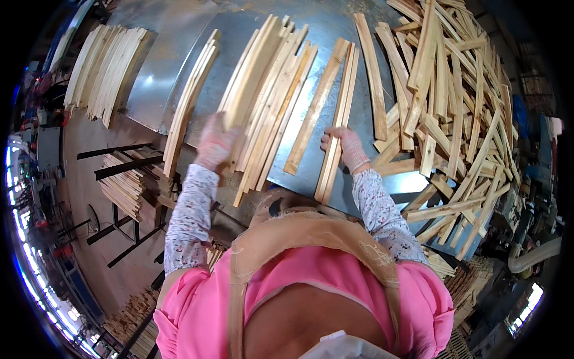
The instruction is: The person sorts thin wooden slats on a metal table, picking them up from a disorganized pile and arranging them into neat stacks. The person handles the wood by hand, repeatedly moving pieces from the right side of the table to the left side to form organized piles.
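My left hand, in a pale glove, is closed at the near end of a wide wooden strip. That strip rests against a row of several pale wooden strips; the fingers are slightly blurred. Farther right, my right hand, also gloved, grips a pair of narrow wooden strips lying side by side. Between the two hands, a single strip lies apart on the metal tabletop. Another lone strip lies beyond my right hand.
A big jumbled heap of wooden strips covers the table's right side. Neat bundles stand at the far left, and a small bundle overhangs the front edge. Below left is a black metal rack with more strips.
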Action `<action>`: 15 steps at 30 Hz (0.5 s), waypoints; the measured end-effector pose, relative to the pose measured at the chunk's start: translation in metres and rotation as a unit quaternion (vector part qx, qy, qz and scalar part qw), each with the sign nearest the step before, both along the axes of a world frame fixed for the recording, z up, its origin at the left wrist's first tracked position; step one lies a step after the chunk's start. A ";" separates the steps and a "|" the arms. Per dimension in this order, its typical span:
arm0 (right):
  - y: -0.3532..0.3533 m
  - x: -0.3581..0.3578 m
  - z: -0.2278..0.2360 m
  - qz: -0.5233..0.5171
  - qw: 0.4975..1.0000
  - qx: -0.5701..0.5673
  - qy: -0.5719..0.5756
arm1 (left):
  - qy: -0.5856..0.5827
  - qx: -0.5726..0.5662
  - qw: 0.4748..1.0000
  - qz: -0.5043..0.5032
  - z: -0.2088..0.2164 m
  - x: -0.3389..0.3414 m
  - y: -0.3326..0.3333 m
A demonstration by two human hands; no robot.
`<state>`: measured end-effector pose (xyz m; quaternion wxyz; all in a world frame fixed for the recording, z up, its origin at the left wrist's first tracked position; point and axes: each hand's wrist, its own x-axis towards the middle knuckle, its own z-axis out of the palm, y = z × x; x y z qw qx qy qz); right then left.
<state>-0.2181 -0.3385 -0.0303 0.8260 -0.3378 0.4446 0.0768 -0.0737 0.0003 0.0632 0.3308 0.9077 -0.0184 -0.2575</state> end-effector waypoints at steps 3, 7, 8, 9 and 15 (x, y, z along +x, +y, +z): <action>0.016 -0.002 0.001 0.008 1.000 0.008 0.016 | -0.243 0.197 0.946 -0.082 -0.040 0.049 0.103; 0.026 -0.018 0.004 -0.018 0.998 0.045 -0.030 | -0.224 0.276 0.934 -0.035 -0.070 0.067 0.160; 0.023 -0.021 0.005 -0.040 0.996 0.063 -0.051 | -0.192 0.291 0.937 0.002 -0.064 0.071 0.152; 0.020 -0.025 -0.003 -0.038 0.996 0.057 -0.060 | -0.201 0.284 0.938 -0.002 -0.072 0.073 0.159; 0.011 -0.035 0.005 -0.047 0.989 0.096 -0.105 | -0.139 0.379 0.913 -0.050 -0.052 0.077 0.134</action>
